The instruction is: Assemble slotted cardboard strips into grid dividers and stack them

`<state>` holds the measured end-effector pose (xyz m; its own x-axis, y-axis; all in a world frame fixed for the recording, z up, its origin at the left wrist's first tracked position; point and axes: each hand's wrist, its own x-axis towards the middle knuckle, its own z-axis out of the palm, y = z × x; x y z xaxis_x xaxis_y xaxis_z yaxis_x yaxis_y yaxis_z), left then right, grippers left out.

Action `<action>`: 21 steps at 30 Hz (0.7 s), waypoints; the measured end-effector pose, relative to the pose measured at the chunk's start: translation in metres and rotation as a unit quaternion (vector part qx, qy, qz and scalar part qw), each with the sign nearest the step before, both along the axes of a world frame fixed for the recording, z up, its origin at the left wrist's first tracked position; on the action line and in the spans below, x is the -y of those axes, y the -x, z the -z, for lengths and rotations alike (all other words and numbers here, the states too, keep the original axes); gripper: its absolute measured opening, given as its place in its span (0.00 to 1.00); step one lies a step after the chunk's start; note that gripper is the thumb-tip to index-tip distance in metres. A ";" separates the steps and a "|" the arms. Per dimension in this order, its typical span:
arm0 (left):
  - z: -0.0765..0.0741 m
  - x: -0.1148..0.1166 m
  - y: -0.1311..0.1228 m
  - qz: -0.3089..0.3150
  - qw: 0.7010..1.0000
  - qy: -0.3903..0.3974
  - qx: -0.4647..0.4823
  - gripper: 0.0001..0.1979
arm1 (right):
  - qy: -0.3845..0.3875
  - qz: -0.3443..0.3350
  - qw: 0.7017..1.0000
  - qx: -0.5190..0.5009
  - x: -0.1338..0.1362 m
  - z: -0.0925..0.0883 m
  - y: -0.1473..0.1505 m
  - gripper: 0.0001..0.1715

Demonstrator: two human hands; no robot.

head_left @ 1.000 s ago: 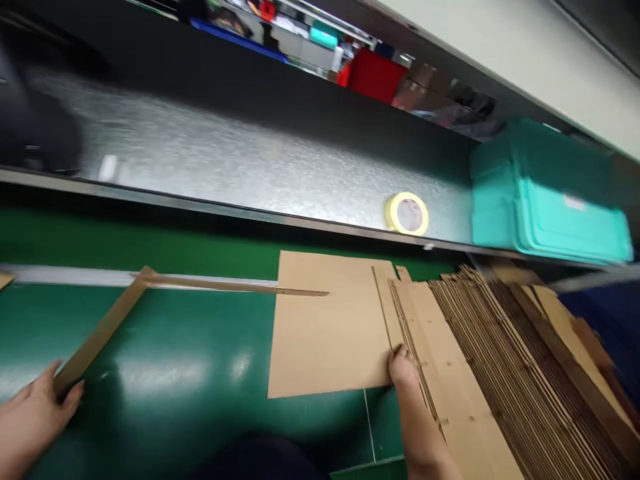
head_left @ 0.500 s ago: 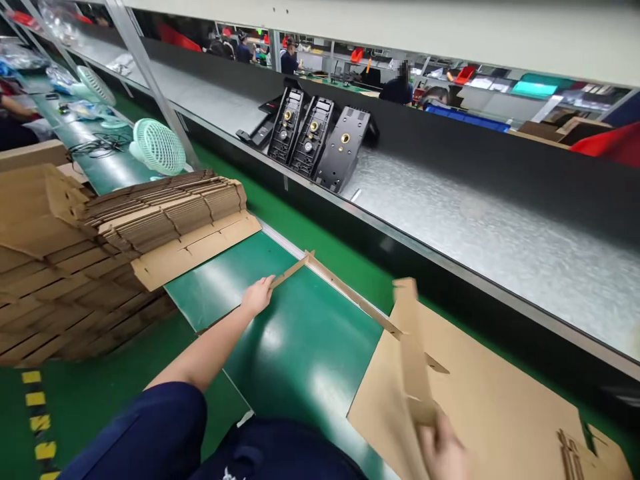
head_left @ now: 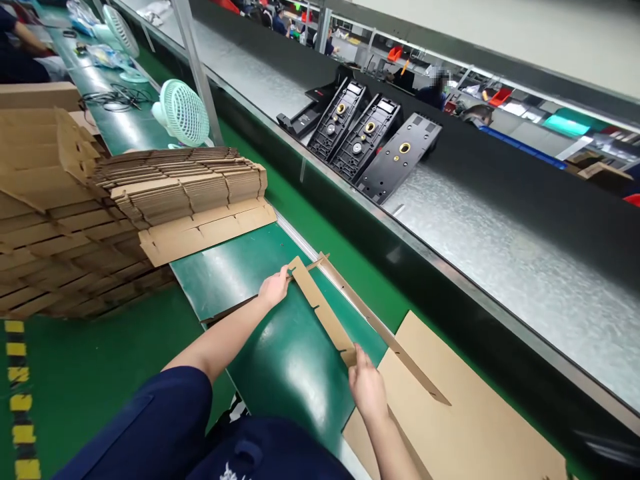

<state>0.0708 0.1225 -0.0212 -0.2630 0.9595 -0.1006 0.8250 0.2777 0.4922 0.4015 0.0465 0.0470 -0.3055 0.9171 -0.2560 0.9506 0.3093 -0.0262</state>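
Note:
My right hand is closed on the near end of a slotted cardboard strip, which slants above the green tabletop. At the strip's far end my left hand is closed around a second cardboard strip running crosswise; whether it also grips the slotted strip I cannot tell. This crosswise strip meets a long cardboard strip standing on edge along the table's back side. The long strip's right end reaches over a flat cardboard sheet.
Stacked, folded cardboard dividers lie at the left. Behind them stands a light green fan. Black plastic housings rest on the metal conveyor beyond the green table. A co-worker's arm shows at the upper left.
My right hand has brought the slotted strip leftward from above the cardboard sheet, and its far end now meets my left hand. The camera view has turned slightly left.

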 end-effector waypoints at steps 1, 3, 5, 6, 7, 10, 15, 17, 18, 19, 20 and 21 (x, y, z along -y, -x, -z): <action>0.000 0.000 0.000 -0.002 1.000 0.000 0.002 0.23 | 0.004 -0.001 1.000 0.015 -0.002 -0.002 0.001 0.29; 0.000 0.000 0.000 -0.004 1.000 -0.001 0.006 0.23 | 0.008 -0.008 0.999 0.040 -0.006 -0.006 0.003 0.30; -0.002 0.000 0.000 -0.007 1.000 -0.003 0.008 0.26 | 0.009 -0.023 0.998 0.060 -0.009 -0.008 0.006 0.29; -0.003 0.001 0.000 -0.005 1.000 -0.004 0.005 0.28 | 0.007 -0.029 0.997 0.070 -0.011 -0.008 0.008 0.29; -0.005 0.001 0.001 0.002 1.000 -0.007 -0.002 0.30 | 0.002 -0.035 0.996 0.079 -0.012 -0.008 0.008 0.29; -0.010 0.002 0.002 0.047 0.998 -0.012 -0.037 0.33 | -0.033 -0.050 0.993 0.102 -0.016 -0.007 0.008 0.29; -0.011 0.002 0.002 0.085 0.995 0.003 -0.058 0.35 | -0.077 -0.065 0.988 0.116 -0.021 -0.001 0.002 0.28; -0.010 0.003 0.000 0.087 0.994 0.006 -0.067 0.38 | -0.071 -0.065 0.988 0.124 -0.022 0.006 0.001 0.29; -0.009 0.003 -0.001 0.088 0.993 0.007 -0.073 0.39 | -0.065 -0.062 0.988 0.128 -0.022 0.010 0.000 0.29; -0.009 0.004 -0.002 0.090 0.993 0.009 -0.077 0.40 | -0.060 -0.057 0.988 0.130 -0.021 0.015 0.000 0.30; -0.008 0.004 -0.003 0.092 0.992 0.011 -0.081 0.41 | -0.055 -0.050 0.989 0.131 -0.020 0.020 -0.001 0.30; -0.008 0.004 -0.004 0.093 0.992 0.012 -0.083 0.42 | -0.050 -0.042 0.989 0.129 -0.018 0.024 -0.001 0.31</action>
